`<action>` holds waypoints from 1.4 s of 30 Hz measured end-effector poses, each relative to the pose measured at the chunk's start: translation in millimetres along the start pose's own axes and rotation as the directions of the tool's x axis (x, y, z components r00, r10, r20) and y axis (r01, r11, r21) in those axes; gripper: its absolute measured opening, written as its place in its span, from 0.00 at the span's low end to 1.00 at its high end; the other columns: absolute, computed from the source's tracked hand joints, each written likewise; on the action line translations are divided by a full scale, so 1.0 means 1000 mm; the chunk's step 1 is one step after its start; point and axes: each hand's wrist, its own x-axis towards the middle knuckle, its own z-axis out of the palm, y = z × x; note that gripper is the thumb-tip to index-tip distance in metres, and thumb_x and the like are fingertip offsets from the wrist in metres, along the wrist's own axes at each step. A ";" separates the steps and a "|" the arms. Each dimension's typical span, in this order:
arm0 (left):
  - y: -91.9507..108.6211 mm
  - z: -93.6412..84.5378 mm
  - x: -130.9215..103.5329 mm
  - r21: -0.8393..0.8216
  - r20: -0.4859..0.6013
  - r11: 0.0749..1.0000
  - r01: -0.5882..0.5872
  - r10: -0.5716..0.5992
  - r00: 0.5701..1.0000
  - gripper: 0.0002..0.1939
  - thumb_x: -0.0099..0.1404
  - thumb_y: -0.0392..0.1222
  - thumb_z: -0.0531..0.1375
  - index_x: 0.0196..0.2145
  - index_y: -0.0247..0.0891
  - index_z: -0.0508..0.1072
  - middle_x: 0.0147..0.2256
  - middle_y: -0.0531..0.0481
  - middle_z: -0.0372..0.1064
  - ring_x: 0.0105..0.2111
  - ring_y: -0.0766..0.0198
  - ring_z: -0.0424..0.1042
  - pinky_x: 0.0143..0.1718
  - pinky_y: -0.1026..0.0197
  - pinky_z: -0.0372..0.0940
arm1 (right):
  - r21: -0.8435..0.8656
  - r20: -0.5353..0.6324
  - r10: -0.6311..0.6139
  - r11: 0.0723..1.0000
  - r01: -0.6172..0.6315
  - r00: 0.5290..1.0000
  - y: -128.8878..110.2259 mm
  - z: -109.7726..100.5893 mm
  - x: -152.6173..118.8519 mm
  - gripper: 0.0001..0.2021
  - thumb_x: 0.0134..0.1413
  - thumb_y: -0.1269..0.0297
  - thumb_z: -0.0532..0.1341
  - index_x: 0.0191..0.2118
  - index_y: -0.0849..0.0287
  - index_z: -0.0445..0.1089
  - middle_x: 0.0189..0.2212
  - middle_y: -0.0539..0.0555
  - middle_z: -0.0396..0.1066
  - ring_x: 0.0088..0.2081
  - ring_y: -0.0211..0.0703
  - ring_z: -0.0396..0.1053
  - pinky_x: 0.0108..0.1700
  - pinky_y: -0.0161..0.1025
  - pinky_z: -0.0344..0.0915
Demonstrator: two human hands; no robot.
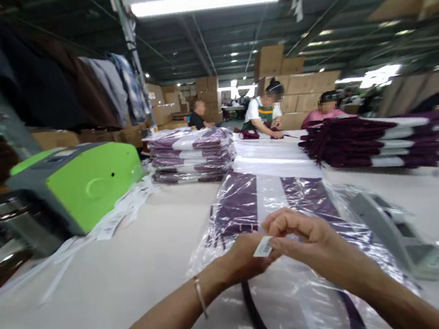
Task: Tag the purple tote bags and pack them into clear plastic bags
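Note:
My right hand (pixel 312 241) pinches a small white barcode label (pixel 263 246) between thumb and fingers. Close against it is my left hand (pixel 243 260), its back turned up and its fingers bent inward. The label partly covers those fingers, so whatever they hold is hidden. Beneath both hands lies a clear plastic bag (pixel 208 240) with a folded purple piece (pixel 234 200) inside. That piece looks like an apron, with a pale middle band, a small metal buckle and a dark strap loop near me.
A green and grey machine (pixel 97 177) stands left, beside paper label strips (pixel 110 223) and a metal flask (pixel 26 220). Bagged stacks (pixel 192 154) and unbagged purple stacks (pixel 369 143) lie beyond. A grey tape dispenser (pixel 396 233) sits right. Co-workers (pixel 263 113) are across the table.

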 end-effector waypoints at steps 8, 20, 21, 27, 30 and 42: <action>0.003 -0.043 0.025 -0.300 -0.142 0.951 0.075 -0.122 0.982 0.10 0.67 0.45 0.59 0.42 0.40 0.75 0.44 0.48 0.74 0.45 0.59 0.72 0.48 0.57 0.66 | -0.444 -0.042 0.038 0.894 -0.053 0.998 0.040 -0.034 0.039 0.05 0.50 0.73 0.62 0.28 0.57 0.74 0.38 0.52 0.74 0.40 0.44 0.71 0.48 0.43 0.64; -0.045 -0.025 0.049 -0.708 -0.195 0.676 0.204 -0.465 0.864 0.11 0.64 0.46 0.63 0.29 0.37 0.72 0.35 0.52 0.71 0.36 0.64 0.70 0.43 0.61 0.64 | -0.087 -0.221 0.190 0.973 -0.214 0.957 0.098 -0.027 0.084 0.21 0.52 0.61 0.68 0.52 0.59 0.70 0.45 0.56 0.75 0.46 0.45 0.73 0.51 0.45 0.67; -0.048 -0.023 0.050 -0.769 -0.162 0.604 0.208 -0.499 0.851 0.12 0.63 0.47 0.64 0.29 0.37 0.72 0.33 0.53 0.71 0.35 0.65 0.70 0.42 0.62 0.64 | -0.061 -0.180 0.203 0.974 -0.217 0.962 0.102 -0.024 0.086 0.16 0.53 0.59 0.67 0.47 0.59 0.72 0.42 0.55 0.76 0.45 0.45 0.73 0.50 0.45 0.67; -0.067 -0.012 0.054 -0.794 -0.097 0.547 0.264 -0.544 0.834 0.14 0.64 0.51 0.63 0.38 0.37 0.76 0.36 0.52 0.75 0.39 0.63 0.73 0.45 0.62 0.65 | -0.052 -0.179 0.140 0.987 -0.152 0.974 0.111 -0.013 0.105 0.09 0.57 0.59 0.64 0.30 0.58 0.73 0.39 0.52 0.76 0.43 0.44 0.72 0.51 0.44 0.64; -0.085 0.000 0.045 -0.708 -0.138 0.624 0.331 -0.582 0.801 0.21 0.68 0.49 0.59 0.55 0.38 0.69 0.43 0.47 0.76 0.44 0.59 0.75 0.49 0.56 0.68 | -0.101 -0.256 0.125 0.983 -0.155 0.959 0.120 -0.032 0.125 0.10 0.55 0.57 0.64 0.29 0.57 0.73 0.42 0.54 0.75 0.46 0.47 0.71 0.55 0.47 0.62; -0.123 0.083 0.013 0.702 -0.204 0.683 -0.202 0.464 0.862 0.19 0.70 0.43 0.57 0.57 0.51 0.70 0.58 0.55 0.71 0.63 0.60 0.62 0.71 0.47 0.43 | -0.295 -0.121 0.270 0.909 -0.295 0.955 0.215 -0.069 0.254 0.10 0.51 0.59 0.65 0.27 0.60 0.77 0.51 0.61 0.74 0.56 0.54 0.69 0.56 0.44 0.61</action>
